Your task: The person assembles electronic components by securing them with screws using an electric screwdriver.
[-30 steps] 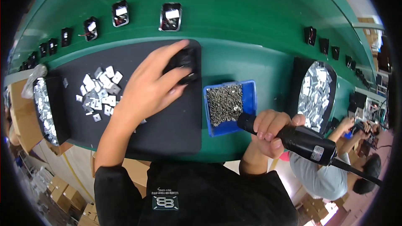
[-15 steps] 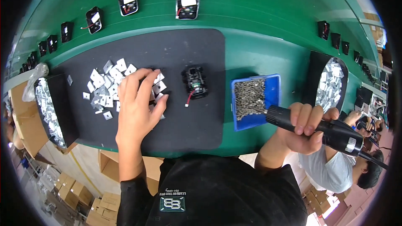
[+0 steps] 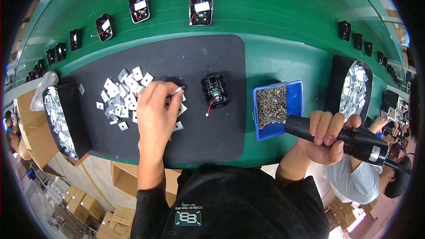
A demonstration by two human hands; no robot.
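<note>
My left hand pinches a small square metal plate between thumb and fingers, over a loose pile of similar plates on the black mat. Part of the pile is hidden under the hand. My right hand is wrapped round a black corded electric screwdriver, held sideways with its tip pointing left. That tip is at the near right part of a blue tray of screws. Between my hands and farther off lies a black wheeled chassis with a green circuit board and a red lead.
Black boxes of metal plates stand at the left and right. Several black housings, including one at the far middle, line the green surface. Another person sits at the right.
My left hand has closed its fingers on a metal plate from the pile and lifted it slightly. My right hand still holds the screwdriver by the screw tray. The whole view has shifted slightly.
</note>
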